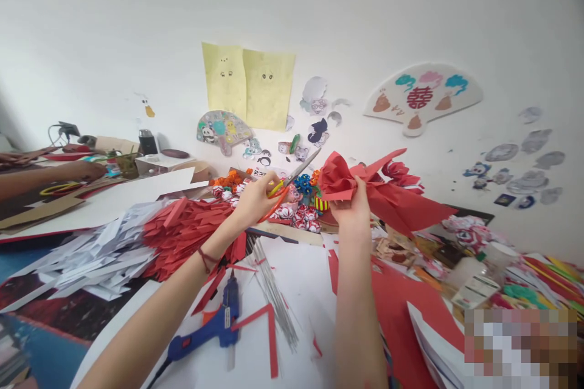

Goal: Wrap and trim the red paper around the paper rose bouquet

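My left hand (pixel 255 196) grips a pair of scissors (pixel 283 185) by its orange and yellow handles, blades pointing up and right. My right hand (pixel 354 206) is closed around crumpled red paper (pixel 337 177), gathered at the fingers, with a wide sheet spreading to the right. The scissor tips stop just left of the red paper, apart from it. Under my forearms lie a blue glue gun (pixel 223 322), a bundle of thin wires (pixel 271 292) and a bent red strip (pixel 272 340) on white paper.
Piles of red strips (pixel 191 231) and white strips (pixel 100 255) lie left. Small paper flowers (pixel 303 216) stand against the wall. Red sheets (pixel 410 310) and a cluttered heap with a bottle (pixel 465 270) fill the right. Another person's arm (pixel 50 177) reaches in at far left.
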Available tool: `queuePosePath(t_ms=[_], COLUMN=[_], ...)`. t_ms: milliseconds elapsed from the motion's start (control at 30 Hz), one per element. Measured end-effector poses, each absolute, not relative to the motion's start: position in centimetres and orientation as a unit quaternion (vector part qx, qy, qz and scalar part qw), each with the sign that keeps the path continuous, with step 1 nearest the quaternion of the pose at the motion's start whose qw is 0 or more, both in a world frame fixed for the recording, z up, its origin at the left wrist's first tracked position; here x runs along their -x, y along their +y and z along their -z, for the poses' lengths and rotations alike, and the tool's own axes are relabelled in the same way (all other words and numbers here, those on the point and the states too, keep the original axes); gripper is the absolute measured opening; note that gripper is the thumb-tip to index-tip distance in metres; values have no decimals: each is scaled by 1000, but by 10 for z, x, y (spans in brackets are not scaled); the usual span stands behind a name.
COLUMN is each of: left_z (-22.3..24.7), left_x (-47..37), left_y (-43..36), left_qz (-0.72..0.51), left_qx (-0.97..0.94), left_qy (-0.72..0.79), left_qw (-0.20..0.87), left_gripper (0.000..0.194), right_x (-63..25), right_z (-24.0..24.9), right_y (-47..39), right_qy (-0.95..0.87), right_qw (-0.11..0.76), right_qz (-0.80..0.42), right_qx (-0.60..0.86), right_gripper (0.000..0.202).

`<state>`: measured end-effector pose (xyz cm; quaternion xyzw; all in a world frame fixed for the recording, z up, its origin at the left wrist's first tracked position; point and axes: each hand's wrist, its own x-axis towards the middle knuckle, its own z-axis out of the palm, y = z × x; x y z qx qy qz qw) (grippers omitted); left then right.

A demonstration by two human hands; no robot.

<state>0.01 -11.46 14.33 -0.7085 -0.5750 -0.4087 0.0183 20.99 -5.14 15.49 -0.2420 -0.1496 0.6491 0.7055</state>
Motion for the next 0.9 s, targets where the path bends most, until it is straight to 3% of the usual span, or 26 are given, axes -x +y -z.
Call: queuePosePath(t_ms=[200,367,667,900], left_z=[-104,-78,-88,-118], left_x=[7,-3,9,51], left_y=[-121,-138,-170,-217], left_qz=[242,143,104,159], left_qx=[664,694,653,633], left_qy=[-707,-706,-749,-757], left_qw=[35,0,27,30], left_gripper=[38,35,29,28], right_x=[-242,-248,-251,-230], right_z=[-146,-143,-128,-95], right_y=[-35,-36,-36,-21], right_qy=[-260,-434,-560,-595], right_qw=[776,744,633,574], right_qz=[-539,-461,-478,-476], right_qx=[200,212,240,300], right_gripper=[21,22,29,46])
